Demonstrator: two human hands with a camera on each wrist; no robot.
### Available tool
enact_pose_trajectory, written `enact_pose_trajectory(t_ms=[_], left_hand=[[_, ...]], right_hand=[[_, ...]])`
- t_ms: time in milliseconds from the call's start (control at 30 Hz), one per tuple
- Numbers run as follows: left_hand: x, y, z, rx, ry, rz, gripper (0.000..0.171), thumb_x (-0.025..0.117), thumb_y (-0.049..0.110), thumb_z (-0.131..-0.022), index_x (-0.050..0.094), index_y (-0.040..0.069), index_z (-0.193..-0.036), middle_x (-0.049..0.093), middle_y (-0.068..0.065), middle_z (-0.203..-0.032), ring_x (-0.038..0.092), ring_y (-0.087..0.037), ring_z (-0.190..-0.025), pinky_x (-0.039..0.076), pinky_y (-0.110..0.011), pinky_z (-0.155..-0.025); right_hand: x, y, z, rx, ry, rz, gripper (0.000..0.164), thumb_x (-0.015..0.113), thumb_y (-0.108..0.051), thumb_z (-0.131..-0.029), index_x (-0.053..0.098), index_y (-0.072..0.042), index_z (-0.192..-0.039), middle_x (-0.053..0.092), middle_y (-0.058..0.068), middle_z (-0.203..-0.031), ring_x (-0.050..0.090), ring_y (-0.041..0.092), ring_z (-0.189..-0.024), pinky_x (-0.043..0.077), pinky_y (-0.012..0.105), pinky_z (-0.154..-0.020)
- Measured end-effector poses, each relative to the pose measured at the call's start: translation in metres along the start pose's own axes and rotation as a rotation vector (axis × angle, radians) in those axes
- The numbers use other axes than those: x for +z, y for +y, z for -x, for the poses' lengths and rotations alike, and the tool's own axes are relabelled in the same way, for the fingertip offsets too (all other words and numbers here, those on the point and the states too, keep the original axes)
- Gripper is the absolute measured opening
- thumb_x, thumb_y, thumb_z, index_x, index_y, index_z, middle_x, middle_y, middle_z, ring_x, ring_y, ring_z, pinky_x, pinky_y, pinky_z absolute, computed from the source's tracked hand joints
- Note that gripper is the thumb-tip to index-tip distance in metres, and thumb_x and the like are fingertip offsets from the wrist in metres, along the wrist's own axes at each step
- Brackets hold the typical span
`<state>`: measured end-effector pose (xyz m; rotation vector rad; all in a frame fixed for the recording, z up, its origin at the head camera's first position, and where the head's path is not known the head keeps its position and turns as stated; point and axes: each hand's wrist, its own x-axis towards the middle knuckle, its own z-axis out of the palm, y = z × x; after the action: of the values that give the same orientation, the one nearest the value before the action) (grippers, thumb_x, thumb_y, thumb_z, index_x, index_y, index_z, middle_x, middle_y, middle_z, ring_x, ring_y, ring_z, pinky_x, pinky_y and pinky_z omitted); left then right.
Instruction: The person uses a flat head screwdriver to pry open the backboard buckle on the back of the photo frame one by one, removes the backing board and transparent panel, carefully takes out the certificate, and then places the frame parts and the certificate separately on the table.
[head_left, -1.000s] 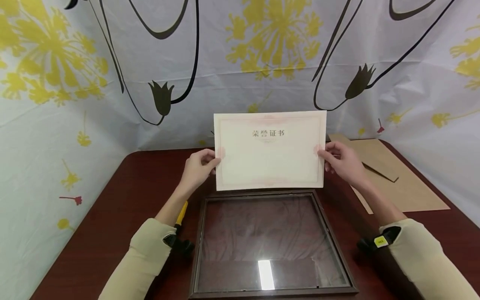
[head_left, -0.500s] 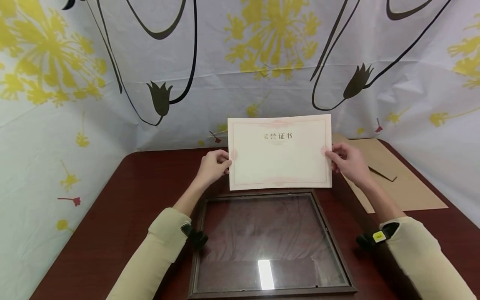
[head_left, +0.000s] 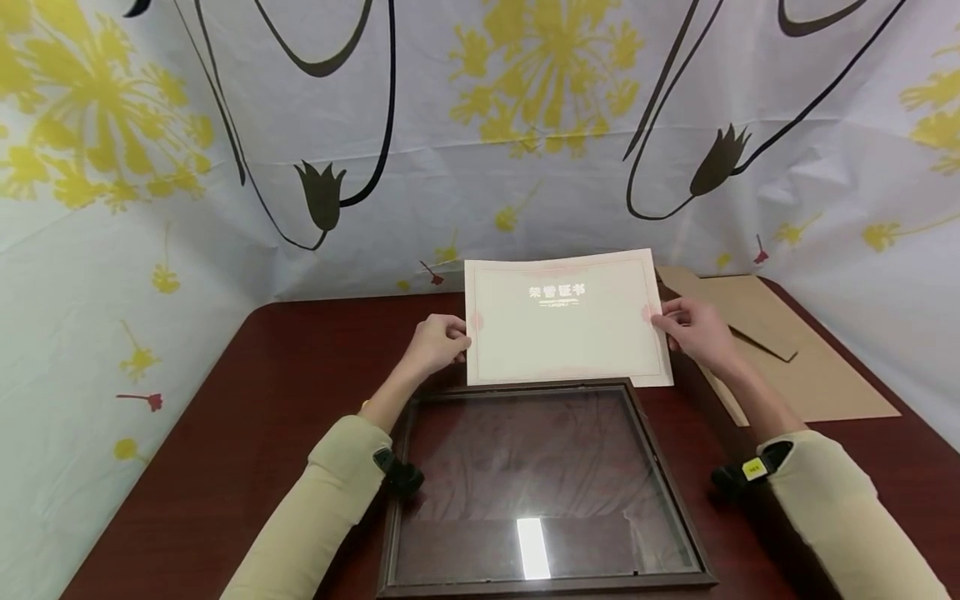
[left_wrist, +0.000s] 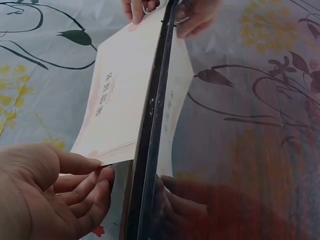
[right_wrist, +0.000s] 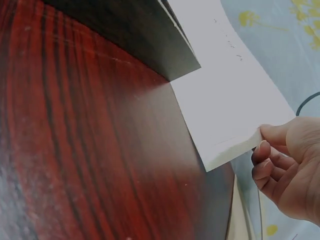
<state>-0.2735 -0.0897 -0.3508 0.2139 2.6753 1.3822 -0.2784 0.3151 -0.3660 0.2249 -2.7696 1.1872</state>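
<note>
A cream certificate (head_left: 562,333) with a pink border and Chinese lettering stands tilted behind the far edge of a dark picture frame (head_left: 517,588), slightly bowed. My left hand (head_left: 437,343) pinches its left edge between thumb and fingers; in the left wrist view that hand (left_wrist: 55,192) grips the near edge of the paper. At the opposite edge my right hand (head_left: 697,333) pinches the sheet, and the right wrist view shows the thumb and fingers of this hand (right_wrist: 292,165) on it. The frame lies flat on the table, its glass reflecting a bright light.
Brown kraft paper or board (head_left: 817,367) lies at the right rear, with a thin dark L-shaped line or piece on it. A small yellow item shows beside the left forearm, mostly hidden. A patterned curtain (head_left: 420,183) hangs behind the dark red table (head_left: 225,467).
Both hands have lowered the certificate and tilted it back, its lower edge now behind the frame's far side. The left hand and the paper's left edge have shifted right.
</note>
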Motion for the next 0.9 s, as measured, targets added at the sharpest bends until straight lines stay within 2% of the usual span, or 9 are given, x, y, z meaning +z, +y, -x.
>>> enact_pose_trajectory(t_ms=[200,300,400,433,567,633,733,800,900], left_hand=[[0.003,-0.005,0.001,-0.048,-0.095,-0.061,0.040,0.063,0.006,-0.097,0.058,-0.007,-0.134,0.071,-0.013,-0.096,0.068,-0.020,-0.071,0.053,-0.029,-0.069],[0.004,-0.006,0.003,-0.058,-0.126,-0.094,0.041,0.064,0.005,-0.096,0.058,-0.009,-0.134,0.071,-0.013,-0.094,0.067,-0.019,-0.070,0.054,-0.029,-0.070],[0.005,-0.007,0.004,-0.061,-0.149,-0.123,0.035,0.064,0.004,-0.095,0.062,-0.009,-0.127,0.069,-0.012,-0.088,0.066,-0.017,-0.068,0.053,-0.029,-0.069],[0.006,-0.007,0.005,-0.058,-0.157,-0.138,0.029,0.064,0.004,-0.094,0.064,-0.009,-0.120,0.067,-0.012,-0.083,0.064,-0.017,-0.066,0.052,-0.028,-0.067],[0.007,-0.005,0.006,-0.040,-0.188,-0.185,0.017,0.064,0.004,-0.093,0.065,-0.008,-0.105,0.061,-0.009,-0.077,0.058,-0.015,-0.062,0.047,-0.027,-0.064],[0.008,-0.005,0.006,-0.026,-0.200,-0.210,0.018,0.064,0.004,-0.093,0.066,-0.006,-0.108,0.062,-0.007,-0.076,0.058,-0.015,-0.063,0.046,-0.027,-0.063],[0.010,-0.005,0.006,-0.020,-0.213,-0.223,0.032,0.064,0.004,-0.095,0.063,-0.005,-0.125,0.068,-0.007,-0.080,0.061,-0.016,-0.067,0.047,-0.028,-0.066],[0.012,-0.004,0.005,-0.020,-0.213,-0.220,0.043,0.064,0.004,-0.095,0.057,-0.005,-0.136,0.071,-0.008,-0.084,0.064,-0.017,-0.071,0.048,-0.029,-0.070],[0.016,-0.002,0.002,-0.009,-0.200,-0.213,0.041,0.064,0.003,-0.095,0.058,-0.006,-0.134,0.071,-0.008,-0.084,0.063,-0.016,-0.072,0.047,-0.029,-0.072]], right_hand=[[0.005,0.004,0.000,0.086,-0.064,0.037,0.037,0.059,-0.023,-0.104,0.054,0.009,-0.122,0.061,0.019,-0.093,0.056,0.022,-0.070,0.046,0.029,-0.057],[0.008,0.007,-0.001,0.087,-0.100,0.045,0.036,0.059,-0.021,-0.103,0.055,0.009,-0.122,0.064,0.023,-0.097,0.059,0.021,-0.070,0.047,0.030,-0.059],[0.011,0.011,-0.001,0.089,-0.134,0.030,0.037,0.060,-0.017,-0.102,0.055,0.013,-0.122,0.065,0.027,-0.102,0.059,0.019,-0.070,0.049,0.030,-0.060],[0.012,0.012,-0.001,0.092,-0.140,0.023,0.038,0.061,-0.016,-0.101,0.055,0.015,-0.122,0.065,0.027,-0.102,0.059,0.018,-0.069,0.049,0.030,-0.060],[0.013,0.013,0.000,0.120,-0.133,0.016,0.034,0.064,-0.012,-0.098,0.057,0.016,-0.115,0.066,0.015,-0.084,0.056,0.015,-0.062,0.047,0.030,-0.055],[0.012,0.013,0.001,0.134,-0.122,0.024,0.030,0.064,-0.013,-0.097,0.059,0.016,-0.107,0.062,0.006,-0.073,0.053,0.014,-0.059,0.044,0.029,-0.053],[0.009,0.014,0.003,0.146,-0.107,0.052,0.029,0.064,-0.015,-0.097,0.062,0.014,-0.096,0.056,0.000,-0.065,0.051,0.013,-0.059,0.043,0.029,-0.054],[0.007,0.014,0.004,0.145,-0.098,0.071,0.031,0.064,-0.016,-0.098,0.063,0.014,-0.093,0.056,0.000,-0.066,0.050,0.014,-0.061,0.042,0.029,-0.056],[0.005,0.014,0.006,0.127,-0.068,0.128,0.033,0.065,-0.018,-0.097,0.065,0.014,-0.091,0.060,0.006,-0.072,0.051,0.016,-0.064,0.043,0.031,-0.058]])
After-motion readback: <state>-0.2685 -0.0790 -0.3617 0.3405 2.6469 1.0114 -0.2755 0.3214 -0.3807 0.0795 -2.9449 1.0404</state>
